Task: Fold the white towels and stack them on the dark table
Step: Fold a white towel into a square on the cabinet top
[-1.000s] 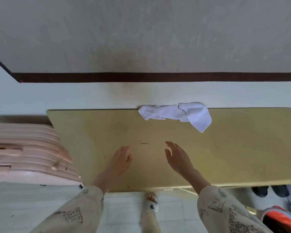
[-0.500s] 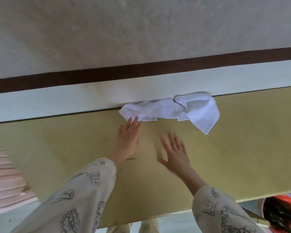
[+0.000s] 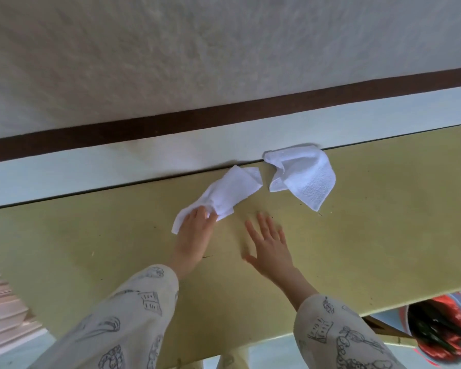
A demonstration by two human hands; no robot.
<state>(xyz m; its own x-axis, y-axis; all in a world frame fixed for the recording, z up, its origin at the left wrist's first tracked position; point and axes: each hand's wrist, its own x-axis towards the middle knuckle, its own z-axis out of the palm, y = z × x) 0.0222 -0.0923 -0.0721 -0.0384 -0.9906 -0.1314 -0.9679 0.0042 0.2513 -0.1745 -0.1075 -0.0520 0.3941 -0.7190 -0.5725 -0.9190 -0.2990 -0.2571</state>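
Two towels now lie apart: left hand (image 3: 194, 230) grips the near towel (image 3: 224, 197), dragged from the far towel (image 3: 304, 177); right hand (image 3: 269, 243) hovers splayed beside it.

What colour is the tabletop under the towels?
Yellowish-olive, not dark, with small specks; the table shows in the head view.

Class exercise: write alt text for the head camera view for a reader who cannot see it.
A person's left hand grips a crumpled white cloth towel on a yellow-green table, while the open right hand sits beside it. A second rumpled white terry towel lies apart at the far edge.
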